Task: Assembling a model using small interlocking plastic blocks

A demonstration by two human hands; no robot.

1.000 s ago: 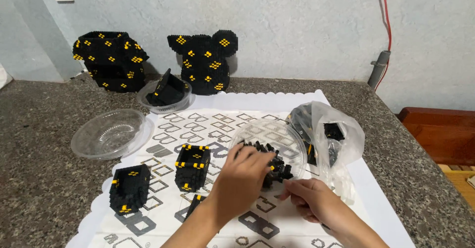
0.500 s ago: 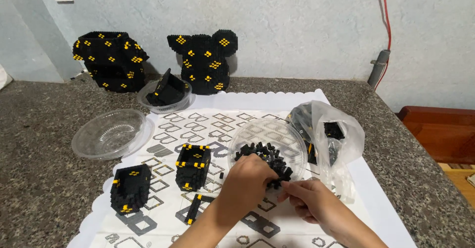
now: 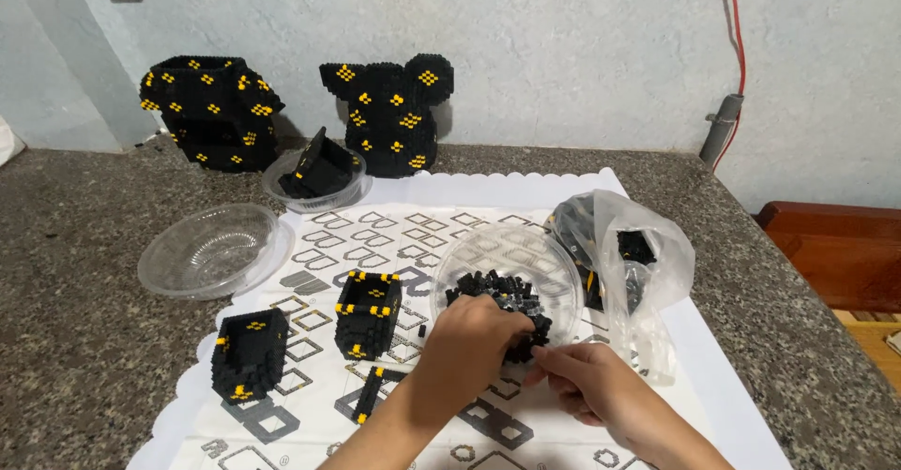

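Hands at brick bowl

Bricks (image 3: 497,292), small, black and glossy, lie heaped in a clear plastic bowl (image 3: 554,254) on the patterned white mat (image 3: 488,193). Left hand (image 3: 474,343) curls over the pile; right hand (image 3: 587,381) pinches at its edge; what either holds cannot be told.

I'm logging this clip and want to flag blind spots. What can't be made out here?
Head view only:
- What the left hand and right hand pinch: fingers cover it.
- Single pieces in the clear bowl of black bricks: too small, partly under the left hand.
- Contents of the plastic bag: wrinkled film blurs them.
- Both forearms: cut off by the bottom edge.
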